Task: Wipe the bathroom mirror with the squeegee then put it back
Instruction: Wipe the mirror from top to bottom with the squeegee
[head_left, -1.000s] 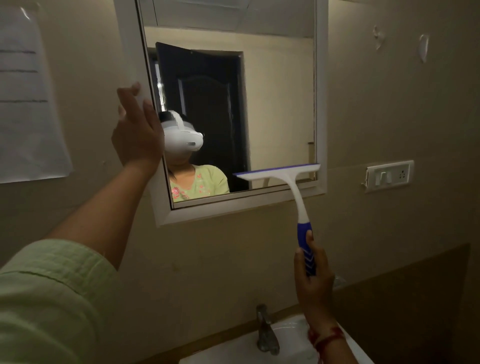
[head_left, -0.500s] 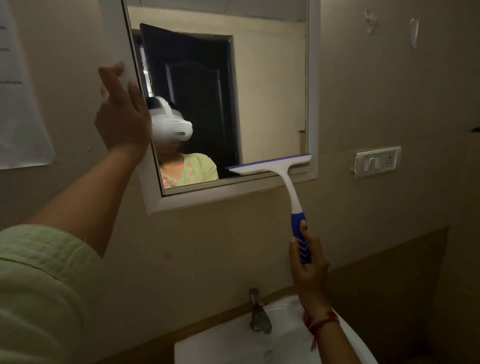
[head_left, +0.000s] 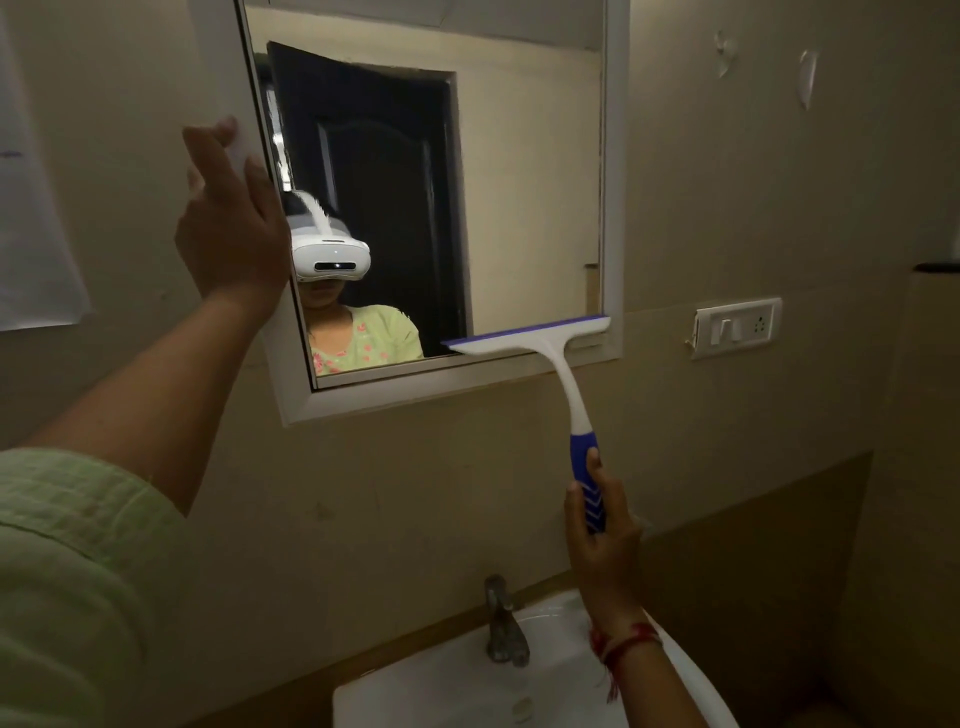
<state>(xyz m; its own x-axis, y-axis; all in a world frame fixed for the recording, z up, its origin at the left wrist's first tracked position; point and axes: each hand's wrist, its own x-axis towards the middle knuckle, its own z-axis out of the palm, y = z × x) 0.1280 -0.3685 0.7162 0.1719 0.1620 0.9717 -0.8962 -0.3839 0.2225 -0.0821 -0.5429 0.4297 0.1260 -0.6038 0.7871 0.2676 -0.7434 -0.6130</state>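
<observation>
A white-framed mirror (head_left: 530, 197) hangs on the beige wall. My right hand (head_left: 602, 540) grips the blue handle of a white squeegee (head_left: 550, 358). Its blade lies across the mirror's lower right corner, at the bottom frame. My left hand (head_left: 228, 228) rests flat on the mirror's left frame, fingers straight and pointing up. A person in a white headset and green top shows in the glass.
A white sink (head_left: 457, 686) with a metal tap (head_left: 504, 623) sits below the mirror. A switch plate (head_left: 737, 327) is on the wall to the right, and a paper sheet (head_left: 36, 234) hangs at the left.
The squeegee blade has slid slightly down to the bottom right edge of the mirror. My left hand stays on the left frame.
</observation>
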